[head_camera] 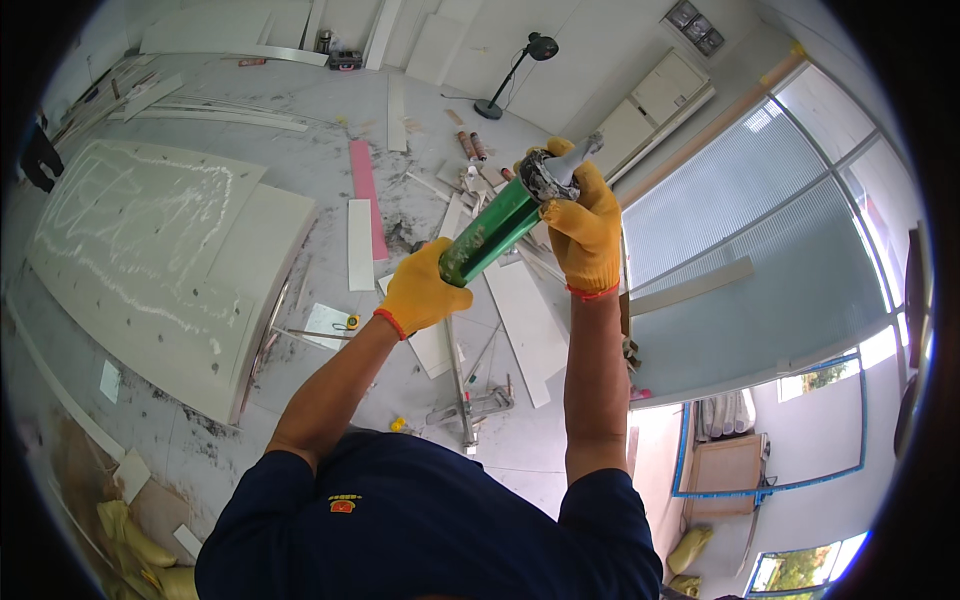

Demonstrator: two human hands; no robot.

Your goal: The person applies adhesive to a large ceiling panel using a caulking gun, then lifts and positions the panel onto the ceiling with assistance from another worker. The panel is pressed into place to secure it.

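Both hands wear orange knit work gloves. A green metal caulking gun barrel [491,229] slants up to the right between them. My left hand [427,289] grips its lower end; whatever joins the barrel there is hidden by the glove. At the upper end, my right hand [585,232] has its fingers around the collar, which is smeared with dark and white residue. A pale nozzle [576,159] with a crusted tip sticks out past the fingers.
White boards [517,322] and offcuts litter the floor below. Stacked panels [262,240] lie at left, a tape measure [352,322] beside them. A black floor lamp [508,82] and sealant tubes [468,145] stand or lie farther off. A person's dark-clothed legs [39,159] show far left.
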